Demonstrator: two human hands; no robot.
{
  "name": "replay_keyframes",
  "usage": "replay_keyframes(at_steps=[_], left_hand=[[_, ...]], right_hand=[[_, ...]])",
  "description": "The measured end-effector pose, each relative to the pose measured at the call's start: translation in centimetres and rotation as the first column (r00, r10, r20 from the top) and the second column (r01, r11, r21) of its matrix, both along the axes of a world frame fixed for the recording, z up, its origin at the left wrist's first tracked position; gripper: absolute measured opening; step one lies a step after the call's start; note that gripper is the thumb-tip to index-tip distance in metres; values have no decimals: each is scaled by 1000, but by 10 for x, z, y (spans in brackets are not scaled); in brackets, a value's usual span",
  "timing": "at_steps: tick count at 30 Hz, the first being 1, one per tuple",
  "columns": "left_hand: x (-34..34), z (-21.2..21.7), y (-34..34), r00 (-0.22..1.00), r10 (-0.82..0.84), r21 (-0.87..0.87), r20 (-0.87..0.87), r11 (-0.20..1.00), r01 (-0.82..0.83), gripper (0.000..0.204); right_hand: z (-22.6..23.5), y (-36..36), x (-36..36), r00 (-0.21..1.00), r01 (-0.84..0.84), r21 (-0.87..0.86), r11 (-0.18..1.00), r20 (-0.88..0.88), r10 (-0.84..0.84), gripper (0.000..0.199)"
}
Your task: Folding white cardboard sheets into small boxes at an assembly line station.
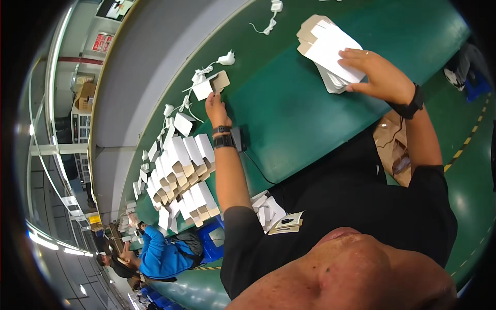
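My left hand reaches over the green bench, its fingers pinched on a small white carton whose tan inner flap stands open. A white power adapter with a coiled cable lies just beyond that carton. Over to the right, a pile of flattened white cartons rests on the bench. My right hand lies on the near side of this pile, fingers stretched across the top sheet and thumb at its edge. Nearer my left forearm stand several white cartons with tan open ends, grouped in rows.
More adapters with cables trail along the far side of the bench. A small dark device with a black cord sits by my left wrist. Another person in a blue top works farther left. An open brown box is below the bench edge.
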State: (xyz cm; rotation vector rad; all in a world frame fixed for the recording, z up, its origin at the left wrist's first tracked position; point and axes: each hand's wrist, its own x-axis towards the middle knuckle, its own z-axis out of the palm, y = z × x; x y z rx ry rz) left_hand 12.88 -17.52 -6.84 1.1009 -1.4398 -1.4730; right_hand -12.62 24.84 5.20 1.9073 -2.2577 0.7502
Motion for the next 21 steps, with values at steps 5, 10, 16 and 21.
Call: replay_keyframes(at_steps=[5,10,16,21], left_hand=[[-11,63,160,886,-346,-18,-309,933,358,35],[-15,91,256,565,-539,34,-625,704,710,82],[6,99,269,501,-548,9,-670,668,744,112],[43,87,272,462,-649,45,-605,551,833,111]], right_hand=[[14,-7,14,969,103,-265,959,-192,-157,21],[10,-21,95,978,-138,-563,815,-208,23,16],[5,-21,160,873,-335,-433,837,193,449,31],[17,-20,126,720,-86,-384,919,614,324,27]])
